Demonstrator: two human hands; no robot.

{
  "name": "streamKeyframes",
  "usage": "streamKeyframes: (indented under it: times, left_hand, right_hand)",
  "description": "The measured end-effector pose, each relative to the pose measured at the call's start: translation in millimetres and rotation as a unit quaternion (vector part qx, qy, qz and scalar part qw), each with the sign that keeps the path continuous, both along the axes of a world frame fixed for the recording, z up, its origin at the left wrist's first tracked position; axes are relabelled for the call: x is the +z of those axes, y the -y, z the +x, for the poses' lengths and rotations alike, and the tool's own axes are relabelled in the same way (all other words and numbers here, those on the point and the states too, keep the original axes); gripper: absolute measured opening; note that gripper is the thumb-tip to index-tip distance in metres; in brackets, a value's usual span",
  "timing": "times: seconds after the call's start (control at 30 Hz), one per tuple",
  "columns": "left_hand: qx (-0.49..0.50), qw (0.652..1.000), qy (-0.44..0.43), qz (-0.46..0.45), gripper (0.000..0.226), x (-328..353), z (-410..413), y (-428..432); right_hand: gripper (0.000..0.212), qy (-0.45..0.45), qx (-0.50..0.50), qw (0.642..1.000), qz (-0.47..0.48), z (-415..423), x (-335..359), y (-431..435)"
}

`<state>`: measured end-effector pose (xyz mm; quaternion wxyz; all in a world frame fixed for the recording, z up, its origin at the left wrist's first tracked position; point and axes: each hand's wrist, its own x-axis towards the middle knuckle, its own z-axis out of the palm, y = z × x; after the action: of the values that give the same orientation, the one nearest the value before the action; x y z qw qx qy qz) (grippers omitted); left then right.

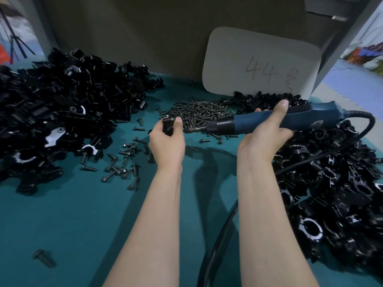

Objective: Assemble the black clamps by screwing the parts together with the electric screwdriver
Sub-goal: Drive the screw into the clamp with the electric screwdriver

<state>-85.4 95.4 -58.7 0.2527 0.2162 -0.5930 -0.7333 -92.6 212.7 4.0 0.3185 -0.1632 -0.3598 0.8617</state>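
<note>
My left hand (pixel 166 140) grips a small black clamp (pixel 168 125) above the green table, its fingers curled round it. My right hand (pixel 267 131) holds the blue electric screwdriver (pixel 261 121) level, with the bit (pixel 190 130) pointing left toward the clamp, a short gap away from it. A heap of dark screws (pixel 199 112) lies just behind both hands. More loose screws (pixel 122 162) are scattered left of my left wrist.
A big pile of black clamp parts (pixel 62 108) fills the left side and another pile of black clamps (pixel 335 187) fills the right. The screwdriver's black cable (pixel 221 235) runs down between my arms. A card marked 44 (pixel 261 63) leans on the back wall. One screw (pixel 43 257) lies near the front left.
</note>
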Motion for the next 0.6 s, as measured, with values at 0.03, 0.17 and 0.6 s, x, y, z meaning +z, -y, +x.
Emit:
streamKeyframes:
  times: [0.03,0.17,0.6]
  left_hand:
    - [0.001,1.000,0.001,-0.001,0.015,-0.1,-0.2,-0.1]
    - [0.005,1.000,0.001,-0.001,0.016,-0.7,0.2,1.8]
    - [0.009,0.999,0.012,0.048,0.016,1.3,1.3,2.6]
  right_hand:
    - [0.038,0.000,0.003,1.000,0.003,-0.5,-0.9,-0.1]
    - [0.037,-0.012,0.001,1.000,0.005,-0.3,-0.9,2.3]
    - [0.060,-0.079,0.097,0.991,-0.056,2.0,6.4,-7.0]
